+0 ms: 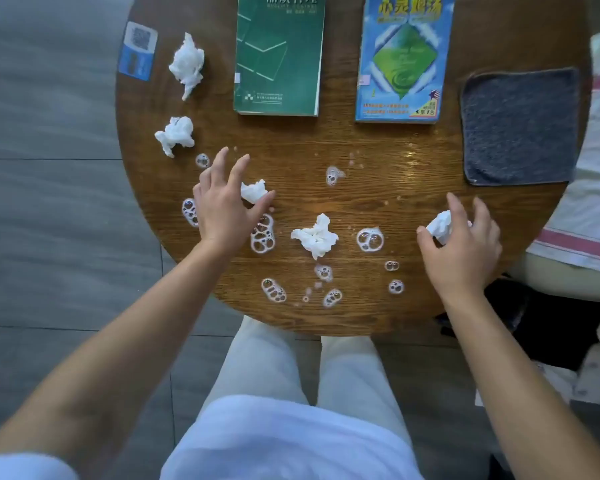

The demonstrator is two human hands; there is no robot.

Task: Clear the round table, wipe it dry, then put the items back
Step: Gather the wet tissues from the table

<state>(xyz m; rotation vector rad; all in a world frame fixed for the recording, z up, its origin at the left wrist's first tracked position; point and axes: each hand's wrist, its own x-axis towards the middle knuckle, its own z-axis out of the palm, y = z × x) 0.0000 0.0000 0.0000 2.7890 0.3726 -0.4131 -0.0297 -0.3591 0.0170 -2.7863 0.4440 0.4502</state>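
A round wooden table (361, 317) carries several foam puddles (263, 235). Crumpled white tissues lie on it: one far left (187, 64), one below it (175, 135), one in the middle (315, 237). My left hand (222, 206) reaches over a small tissue ball (254, 190), thumb and fingers spread around it and touching it. My right hand (461, 247) curls round another tissue ball (440, 226) near the right edge. A green book (279, 53) and a blue book (404, 57) lie at the back. A grey cloth (520, 128) lies flat at the right.
A blue card with a QR code (137, 51) sits at the table's far left edge. A striped white towel (596, 216) lies on a seat right of the table. Grey floor tiles (49, 220) surround the table; my legs stand at its near edge.
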